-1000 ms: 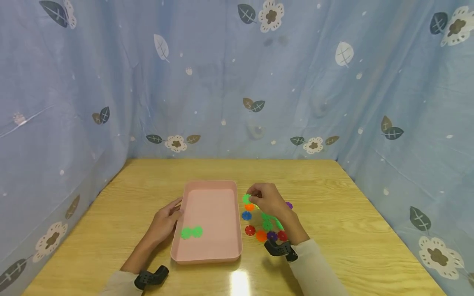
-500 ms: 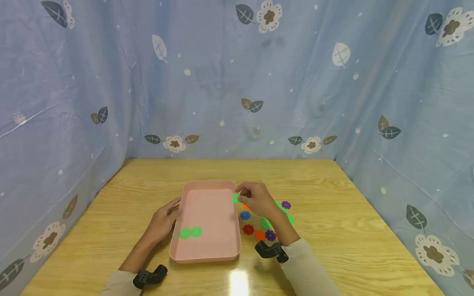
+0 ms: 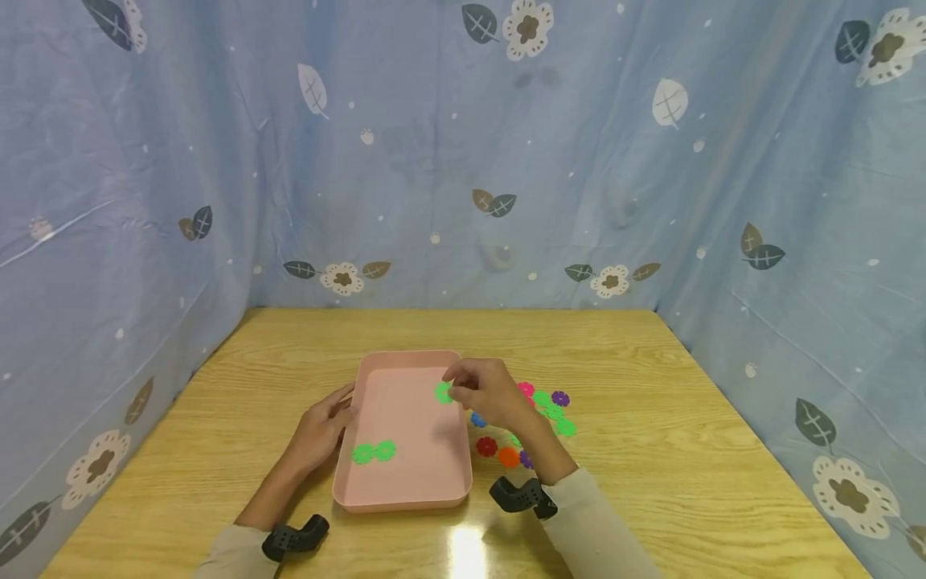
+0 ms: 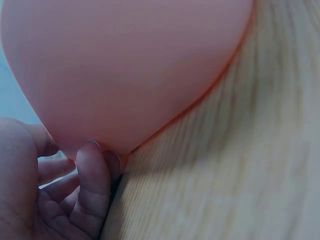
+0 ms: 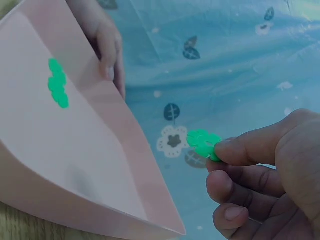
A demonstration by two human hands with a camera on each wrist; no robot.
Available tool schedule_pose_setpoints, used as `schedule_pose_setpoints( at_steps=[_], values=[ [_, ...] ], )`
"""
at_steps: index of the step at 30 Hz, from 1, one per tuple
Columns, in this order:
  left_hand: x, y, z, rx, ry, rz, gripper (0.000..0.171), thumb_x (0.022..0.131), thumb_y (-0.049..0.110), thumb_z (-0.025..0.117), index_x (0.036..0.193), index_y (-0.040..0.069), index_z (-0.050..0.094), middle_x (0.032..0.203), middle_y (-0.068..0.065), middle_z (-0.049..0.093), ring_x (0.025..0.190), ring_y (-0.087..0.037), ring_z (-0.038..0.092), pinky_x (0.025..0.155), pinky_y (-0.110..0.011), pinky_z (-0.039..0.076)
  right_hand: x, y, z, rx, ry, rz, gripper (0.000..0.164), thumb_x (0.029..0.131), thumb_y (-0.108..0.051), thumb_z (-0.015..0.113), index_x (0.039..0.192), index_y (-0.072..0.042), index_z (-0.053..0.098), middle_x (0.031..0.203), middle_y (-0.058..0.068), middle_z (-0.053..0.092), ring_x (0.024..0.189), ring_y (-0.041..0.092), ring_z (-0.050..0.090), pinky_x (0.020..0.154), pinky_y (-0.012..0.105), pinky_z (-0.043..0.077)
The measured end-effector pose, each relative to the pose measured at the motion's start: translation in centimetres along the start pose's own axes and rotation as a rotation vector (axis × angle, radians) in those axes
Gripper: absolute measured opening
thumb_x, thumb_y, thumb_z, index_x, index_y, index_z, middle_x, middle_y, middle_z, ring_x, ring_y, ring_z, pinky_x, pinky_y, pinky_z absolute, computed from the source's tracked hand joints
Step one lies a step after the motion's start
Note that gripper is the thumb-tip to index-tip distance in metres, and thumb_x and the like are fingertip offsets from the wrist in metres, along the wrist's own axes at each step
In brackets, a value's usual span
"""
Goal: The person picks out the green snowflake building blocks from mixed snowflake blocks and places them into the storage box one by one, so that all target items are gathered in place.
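My right hand (image 3: 490, 396) pinches a green snowflake-shaped plastic disc (image 5: 204, 144) between thumb and forefinger, over the right side of a pink tray (image 3: 408, 492). The other fingers of that hand are bent and hold nothing. Inside the tray, toward its front left, two green snowflake discs (image 3: 374, 452) lie side by side. My left hand (image 3: 318, 433) holds the tray at its left wall, thumb at the rim and fingers (image 4: 93, 172) curled against the outside.
Right of the tray lies a loose group of snowflake discs: red (image 3: 487, 446), orange (image 3: 510, 457), blue (image 3: 478, 419), pink (image 3: 526, 389), purple (image 3: 560, 398) and several green (image 3: 566, 428). My right forearm covers some. A blue patterned curtain (image 3: 463, 161) hangs behind the wooden table (image 3: 694, 482).
My right hand has moved left with the green snowflake disc, from above the loose pile to over the tray. My left hand and the tray stay in place.
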State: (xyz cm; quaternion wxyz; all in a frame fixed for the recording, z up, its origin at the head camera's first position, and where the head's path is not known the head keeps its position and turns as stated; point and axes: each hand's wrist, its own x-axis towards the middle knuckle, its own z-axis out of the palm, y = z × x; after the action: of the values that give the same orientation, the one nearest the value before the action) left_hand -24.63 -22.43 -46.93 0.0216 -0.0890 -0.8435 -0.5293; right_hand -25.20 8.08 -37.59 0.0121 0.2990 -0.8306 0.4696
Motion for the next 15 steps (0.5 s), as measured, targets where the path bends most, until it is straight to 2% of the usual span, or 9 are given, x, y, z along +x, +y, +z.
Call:
schedule_pose_setpoints(
  at_steps=[5, 11, 15],
  values=[
    [0.0, 0.0, -0.1, 0.0, -0.001, -0.014, 0.05, 0.1, 0.027, 0.046, 0.147, 0.015, 0.033, 0.139, -0.017, 0.047, 0.121, -0.035, 0.05, 0.095, -0.045, 0.046, 0.6, 1.9, 0.9, 0.037, 0.007, -0.006, 0.013, 0.089, -0.003, 0.061, 0.101, -0.004, 0.067, 0.076, 0.01, 0.065, 0.062, 0.035, 0.061, 0.052, 0.027, 0.051],
    [0.1, 0.0, 0.0, 0.003, -0.006, 0.001, 0.051, 0.1, 0.027, 0.044, 0.147, 0.012, 0.032, 0.139, -0.02, 0.046, 0.121, -0.037, 0.05, 0.095, -0.044, 0.046, 1.0, 2.5, 2.0, 0.08, -0.027, 0.022, 0.013, 0.088, -0.005, 0.06, 0.098, -0.009, 0.067, 0.078, 0.016, 0.065, 0.063, 0.037, 0.06, 0.05, 0.026, 0.049],
    [0.1, 0.1, 0.1, 0.002, -0.007, -0.004, 0.051, 0.1, 0.027, 0.045, 0.147, 0.012, 0.032, 0.139, -0.019, 0.046, 0.121, -0.036, 0.05, 0.095, -0.044, 0.046, 1.1, 2.4, 2.6, 0.059, -0.056, 0.026, 0.013, 0.087, -0.004, 0.061, 0.097, -0.008, 0.067, 0.075, 0.011, 0.064, 0.063, 0.034, 0.061, 0.051, 0.026, 0.049]
  ],
)
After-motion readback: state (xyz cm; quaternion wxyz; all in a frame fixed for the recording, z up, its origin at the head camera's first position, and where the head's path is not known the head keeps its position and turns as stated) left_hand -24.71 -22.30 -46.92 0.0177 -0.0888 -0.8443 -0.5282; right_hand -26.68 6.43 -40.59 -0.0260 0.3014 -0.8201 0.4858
